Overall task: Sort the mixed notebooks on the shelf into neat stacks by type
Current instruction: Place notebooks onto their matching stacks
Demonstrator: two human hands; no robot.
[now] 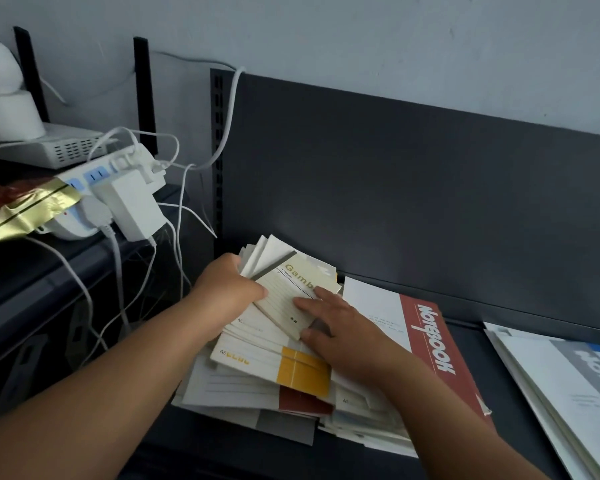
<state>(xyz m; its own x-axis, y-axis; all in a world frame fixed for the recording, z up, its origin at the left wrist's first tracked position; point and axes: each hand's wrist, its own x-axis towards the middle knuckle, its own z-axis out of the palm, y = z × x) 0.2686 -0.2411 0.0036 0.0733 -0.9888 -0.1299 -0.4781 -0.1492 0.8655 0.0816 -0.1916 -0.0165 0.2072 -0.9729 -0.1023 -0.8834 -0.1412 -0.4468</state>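
A messy pile of mixed notebooks (257,386) lies on the dark shelf (471,358). On top sits a small cream notebook (291,289) with a grey spine strip and yellow lettering. My left hand (227,292) grips its left edge together with several thin white books behind it. My right hand (340,327) holds its lower right corner, thumb under, fingers on the cover. Below it lies a cream A5 notebook with a yellow block (302,370). A large red and white notebook (430,337) lies to the right, partly under my right arm.
A separate stack with a grey and blue notebook (568,386) on top lies at the far right. A dark back panel (413,188) rises behind the shelf. To the left are a white power strip with adapters (118,199), hanging white cables (179,244) and a gold wrapper (28,209).
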